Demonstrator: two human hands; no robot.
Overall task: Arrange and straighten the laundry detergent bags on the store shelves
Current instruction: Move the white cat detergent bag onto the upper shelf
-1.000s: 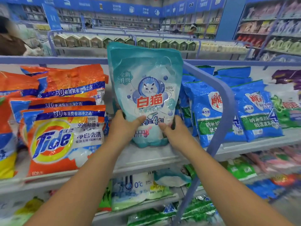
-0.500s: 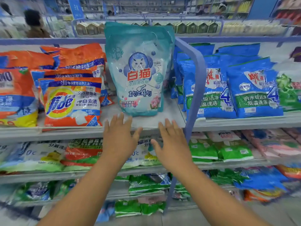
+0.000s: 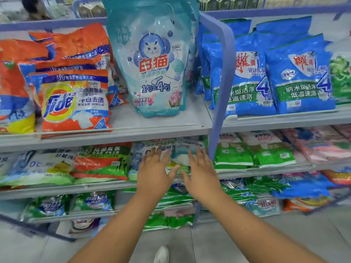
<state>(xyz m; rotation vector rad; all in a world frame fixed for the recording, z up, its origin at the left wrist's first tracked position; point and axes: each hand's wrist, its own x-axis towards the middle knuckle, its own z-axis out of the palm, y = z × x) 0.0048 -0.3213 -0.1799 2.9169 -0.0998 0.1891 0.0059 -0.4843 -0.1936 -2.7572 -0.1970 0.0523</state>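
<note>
Your fingers (image 3: 165,154) were spread wide on both hands and pinched nothing; your left hand (image 3: 154,172) and right hand (image 3: 201,173) hovered side by side, palms forward, in front of the second shelf (image 3: 57,188), over a pale bag (image 3: 180,158) lying there, though whether the fingertips touched it could not be told. Above them, on the top shelf (image 3: 161,126), the teal detergent bag (image 3: 153,59) stood upright and free of your hands, set back from the shelf edge. It was a tall glossy pouch, teal at the top and sides and pale in the middle, with a white cat's face in a blue circle, red characters below it and pink flowers near the bottom. Just to its left stood the orange Tide bags (image 3: 74,99), the front one leaning a little. To its right, beyond the curved blue divider rail (image 3: 220,76), the blue bags (image 3: 300,76) stood in a row.
</note>
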